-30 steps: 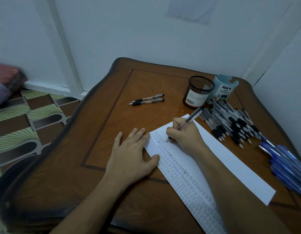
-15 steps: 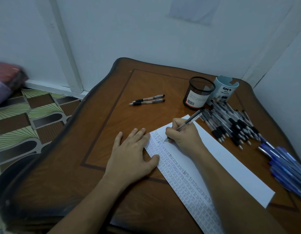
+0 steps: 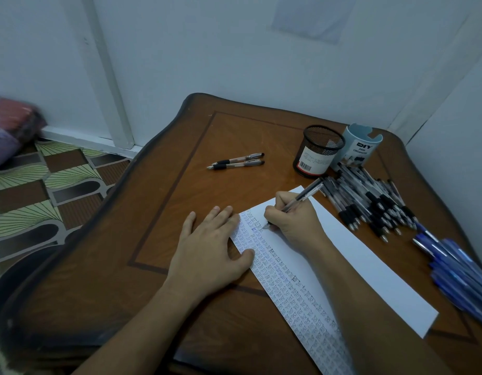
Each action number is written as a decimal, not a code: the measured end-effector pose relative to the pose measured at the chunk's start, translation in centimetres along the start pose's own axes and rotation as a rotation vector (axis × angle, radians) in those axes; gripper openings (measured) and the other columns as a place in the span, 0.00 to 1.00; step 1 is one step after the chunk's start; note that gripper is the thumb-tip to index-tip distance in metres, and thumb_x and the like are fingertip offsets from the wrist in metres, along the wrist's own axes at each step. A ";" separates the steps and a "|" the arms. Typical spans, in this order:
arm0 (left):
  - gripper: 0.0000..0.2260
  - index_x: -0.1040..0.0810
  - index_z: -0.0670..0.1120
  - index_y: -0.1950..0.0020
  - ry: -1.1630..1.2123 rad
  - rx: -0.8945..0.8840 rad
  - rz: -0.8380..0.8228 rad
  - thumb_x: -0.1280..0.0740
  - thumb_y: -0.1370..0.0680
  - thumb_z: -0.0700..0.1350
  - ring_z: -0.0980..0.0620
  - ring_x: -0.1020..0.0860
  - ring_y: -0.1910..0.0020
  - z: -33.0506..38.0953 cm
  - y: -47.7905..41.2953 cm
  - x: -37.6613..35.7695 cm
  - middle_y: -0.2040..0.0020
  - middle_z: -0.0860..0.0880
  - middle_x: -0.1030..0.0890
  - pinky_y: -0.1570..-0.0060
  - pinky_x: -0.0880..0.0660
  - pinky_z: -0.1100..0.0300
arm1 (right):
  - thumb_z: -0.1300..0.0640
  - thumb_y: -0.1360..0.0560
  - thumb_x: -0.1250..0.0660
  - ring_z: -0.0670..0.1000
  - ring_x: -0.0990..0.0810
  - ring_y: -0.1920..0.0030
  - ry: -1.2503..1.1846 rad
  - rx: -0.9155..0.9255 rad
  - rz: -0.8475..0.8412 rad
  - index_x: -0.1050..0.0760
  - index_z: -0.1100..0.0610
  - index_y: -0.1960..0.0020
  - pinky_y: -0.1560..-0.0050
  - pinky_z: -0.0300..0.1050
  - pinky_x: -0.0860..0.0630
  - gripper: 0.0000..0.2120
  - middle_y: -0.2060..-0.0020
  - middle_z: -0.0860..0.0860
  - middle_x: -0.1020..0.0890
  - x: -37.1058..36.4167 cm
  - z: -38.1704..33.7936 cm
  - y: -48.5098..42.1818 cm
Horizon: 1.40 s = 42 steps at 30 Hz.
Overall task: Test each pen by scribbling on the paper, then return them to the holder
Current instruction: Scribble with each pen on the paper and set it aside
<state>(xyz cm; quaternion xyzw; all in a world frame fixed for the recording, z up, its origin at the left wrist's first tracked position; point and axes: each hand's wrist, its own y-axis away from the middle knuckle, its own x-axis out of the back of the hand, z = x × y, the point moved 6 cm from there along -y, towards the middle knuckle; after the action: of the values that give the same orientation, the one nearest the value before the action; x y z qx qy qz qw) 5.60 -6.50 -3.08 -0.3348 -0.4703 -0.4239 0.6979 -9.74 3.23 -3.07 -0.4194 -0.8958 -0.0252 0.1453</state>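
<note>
On paper (image 3: 369,266), grip of right hand (image 3: 291,220) around the pen (image 3: 302,197), tip barely shifted; left hand (image 3: 210,247) flat, unchanged.

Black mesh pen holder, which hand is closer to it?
Right. The right hand, gripping a pen, is just short of the black mesh pen holder; the left hand lies flat farther back-left.

Right hand (image 3: 291,221) grips pen (image 3: 302,197) — tip on paper (image 3: 369,266).

table (image 3: 180,307) was brown wood with a darker inlaid line | my paper (image 3: 369,266) was white, rowed with blue and black marks | pen (image 3: 302,197) I held was clear-barrelled, dark-ended | mesh holder (image 3: 319,147) was black, label white and red | heaped pens (image 3: 369,201) had black grips | outer pens (image 3: 462,269) were blue | floor (image 3: 45,190) showed green fans, brown squares
</note>
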 end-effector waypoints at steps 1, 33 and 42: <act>0.42 0.41 0.56 0.22 -0.003 0.001 0.002 0.58 0.33 0.71 0.60 0.51 0.22 0.0 0.0 0.0 0.20 0.58 0.46 0.25 0.61 0.50 | 0.66 0.31 0.32 0.45 0.22 0.71 -0.014 -0.005 -0.011 0.40 0.60 0.70 0.63 0.48 0.30 0.18 0.72 0.56 0.36 -0.1 0.0 0.0; 0.39 0.42 0.56 0.21 0.009 0.004 -0.015 0.53 0.30 0.70 0.60 0.52 0.22 0.0 0.0 0.1 0.20 0.58 0.46 0.25 0.62 0.50 | 0.59 0.32 0.32 0.54 0.28 0.67 0.047 0.004 0.022 0.39 0.56 0.71 0.63 0.50 0.31 0.16 0.72 0.57 0.35 -0.1 0.2 -0.2; 0.41 0.42 0.56 0.21 0.002 0.008 -0.014 0.57 0.33 0.71 0.60 0.53 0.22 0.0 0.1 0.1 0.20 0.58 0.47 0.25 0.62 0.50 | 0.62 0.32 0.32 0.50 0.26 0.70 0.026 0.006 0.005 0.38 0.56 0.71 0.63 0.49 0.32 0.16 0.74 0.56 0.34 -0.1 0.0 0.0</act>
<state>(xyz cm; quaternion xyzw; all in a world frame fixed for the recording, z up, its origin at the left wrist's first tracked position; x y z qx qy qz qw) 5.69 -6.47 -2.96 -0.3281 -0.4735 -0.4274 0.6967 -9.65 3.14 -3.09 -0.4209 -0.8928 -0.0277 0.1580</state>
